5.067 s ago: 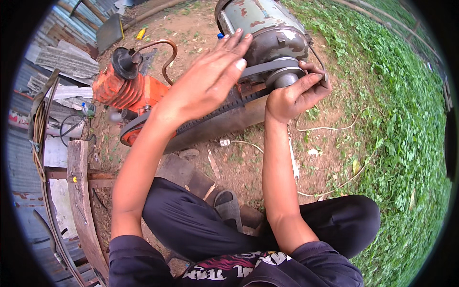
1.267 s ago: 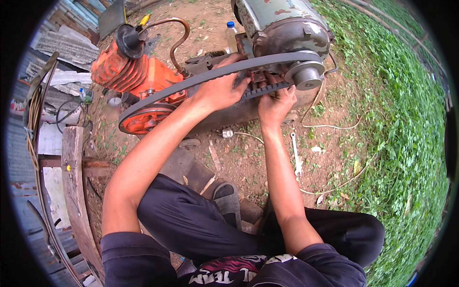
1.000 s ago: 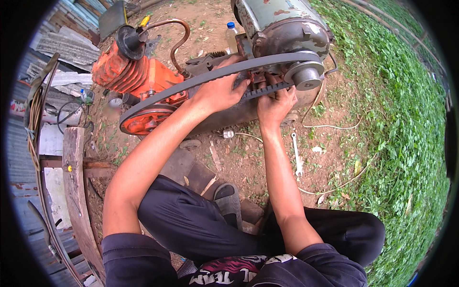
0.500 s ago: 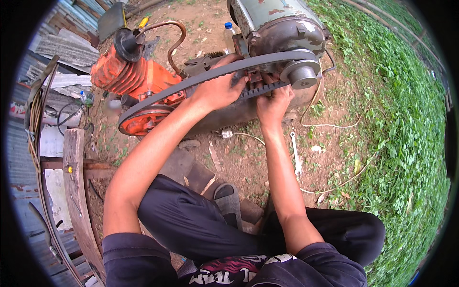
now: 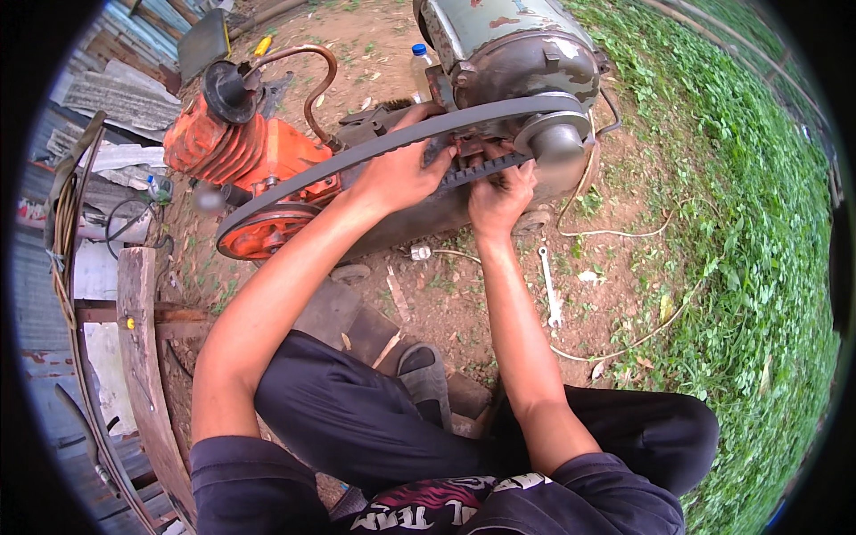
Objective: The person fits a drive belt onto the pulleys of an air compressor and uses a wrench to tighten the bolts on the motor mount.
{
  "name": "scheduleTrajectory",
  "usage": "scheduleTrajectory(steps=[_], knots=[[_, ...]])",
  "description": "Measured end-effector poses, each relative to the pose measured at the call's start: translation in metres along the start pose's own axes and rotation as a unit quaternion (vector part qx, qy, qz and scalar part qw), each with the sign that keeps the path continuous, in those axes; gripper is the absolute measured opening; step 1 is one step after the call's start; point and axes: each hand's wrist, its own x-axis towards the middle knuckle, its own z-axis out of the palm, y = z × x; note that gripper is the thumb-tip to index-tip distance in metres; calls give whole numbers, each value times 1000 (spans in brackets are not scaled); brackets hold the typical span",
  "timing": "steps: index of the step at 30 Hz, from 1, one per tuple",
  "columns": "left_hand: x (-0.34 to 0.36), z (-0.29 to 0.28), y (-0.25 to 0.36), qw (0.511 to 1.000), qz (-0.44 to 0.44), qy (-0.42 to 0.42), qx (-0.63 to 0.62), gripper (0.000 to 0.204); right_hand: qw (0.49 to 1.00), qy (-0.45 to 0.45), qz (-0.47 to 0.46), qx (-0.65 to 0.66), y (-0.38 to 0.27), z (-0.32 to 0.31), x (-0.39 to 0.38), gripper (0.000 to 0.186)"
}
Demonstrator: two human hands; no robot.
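A toothed black drive belt [image 5: 357,150] loops between the orange-red flywheel [image 5: 267,234] of an air compressor and the grey pulley [image 5: 555,143] on a worn green-grey motor [image 5: 526,67]. My left hand [image 5: 397,174] reaches across behind the belt's upper run, near the motor's mount. Its thumb shows, but the belt hides most of its fingers. Beside the pulley, my right hand [image 5: 501,198] is closed, fingers curled up against the belt's lower run [image 5: 481,169]. What those fingertips pinch under the motor is hidden.
The orange finned compressor head [image 5: 218,143] carries a curved copper pipe [image 5: 325,76]. On the dirt lie a wrench [image 5: 551,287] and a pale cord [image 5: 615,349] with a plug [image 5: 420,254]. A blue-capped bottle [image 5: 420,62] stands behind. A wooden plank [image 5: 143,357] borders the left; greenery covers the right.
The view has shifted slightly, so the machine sits a little further left. My right hand is slightly lower at the belt, and the pulley's end now looks smeared. My left hand keeps its place.
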Motion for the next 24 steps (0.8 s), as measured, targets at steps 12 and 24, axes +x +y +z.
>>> scheduleTrajectory(steps=[12, 24], knots=[[4, -3, -5, 999, 29, -12, -5, 42, 999, -30, 15, -28, -11, -1, 8, 25], [2, -3, -5, 1000, 8, -17, -9, 42, 1000, -19, 21, -10, -7, -1, 7, 25]])
